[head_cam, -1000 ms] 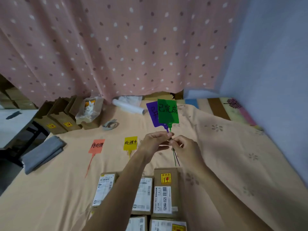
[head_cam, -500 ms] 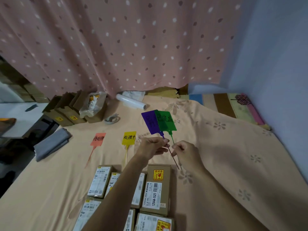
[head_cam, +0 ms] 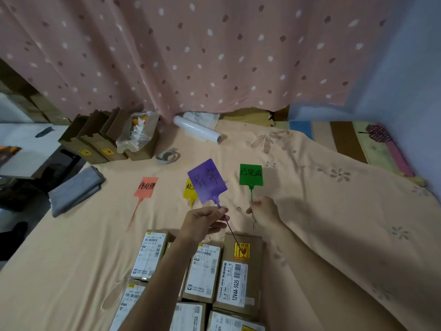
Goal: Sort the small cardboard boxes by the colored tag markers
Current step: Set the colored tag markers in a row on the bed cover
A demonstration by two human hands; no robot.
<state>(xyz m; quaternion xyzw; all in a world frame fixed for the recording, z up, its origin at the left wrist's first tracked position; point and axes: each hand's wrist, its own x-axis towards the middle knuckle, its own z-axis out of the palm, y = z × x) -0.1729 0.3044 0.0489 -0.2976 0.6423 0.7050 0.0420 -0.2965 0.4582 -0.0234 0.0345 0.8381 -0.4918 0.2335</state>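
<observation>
Head view: a moment ago the purple tag (head_cam: 207, 181) and green tag (head_cam: 251, 175) were overlapped between both hands, and now they're split apart. The left hand (head_cam: 202, 223) has its grip pinched on the purple stem, with the tag up in front of the yellow tag (head_cam: 189, 189). The right hand (head_cam: 265, 211) has its grip pinched on the green stem. That tag is just right of the yellow one, and I can't tell if it's touching the bed (head_cam: 334, 223).

My guess is the markers are still being laid out. The cardboard boxes (head_cam: 235, 278) sit bunched at the near side, unsorted. There's plenty of bare sheet right of the green tag. On the left, the bed edge and a grey cloth (head_cam: 76, 189) are near the red tag (head_cam: 146, 187).
</observation>
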